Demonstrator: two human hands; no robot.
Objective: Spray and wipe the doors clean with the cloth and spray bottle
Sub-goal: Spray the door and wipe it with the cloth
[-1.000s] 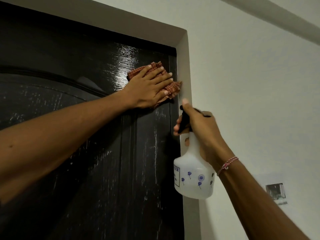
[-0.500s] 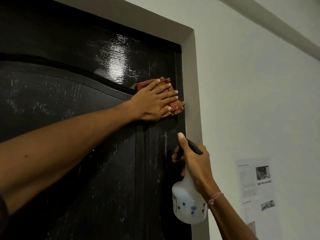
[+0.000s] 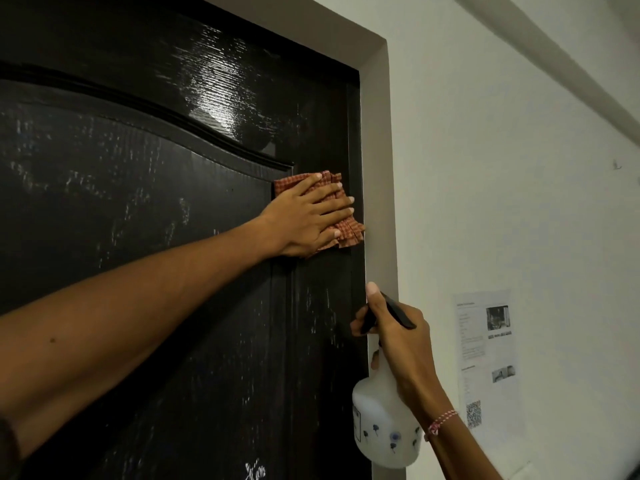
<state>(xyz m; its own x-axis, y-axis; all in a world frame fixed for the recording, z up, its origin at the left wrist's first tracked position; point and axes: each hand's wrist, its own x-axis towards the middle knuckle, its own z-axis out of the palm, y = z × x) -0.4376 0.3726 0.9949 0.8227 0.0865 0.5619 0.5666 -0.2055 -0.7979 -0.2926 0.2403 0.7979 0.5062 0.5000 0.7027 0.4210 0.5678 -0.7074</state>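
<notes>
Under the flat left hand (image 3: 304,220), most of a red checked cloth (image 3: 348,232). Behind the right hand (image 3: 398,341), neck of the white plastic spray bottle (image 3: 377,434). Cropped left and below, the glossy black door (image 3: 138,237). Too small to read, the white paper sheet (image 3: 485,375) and its print.

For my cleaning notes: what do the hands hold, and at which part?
The right hand grips the spray bottle at its neck. The left hand only presses the cloth flat against the door.

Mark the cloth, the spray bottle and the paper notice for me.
cloth (image 3: 349,231): head view, frilled lower-right edge.
spray bottle (image 3: 381,414): head view, white body below the neck.
paper notice (image 3: 486,367): head view, middle of the sheet.
</notes>
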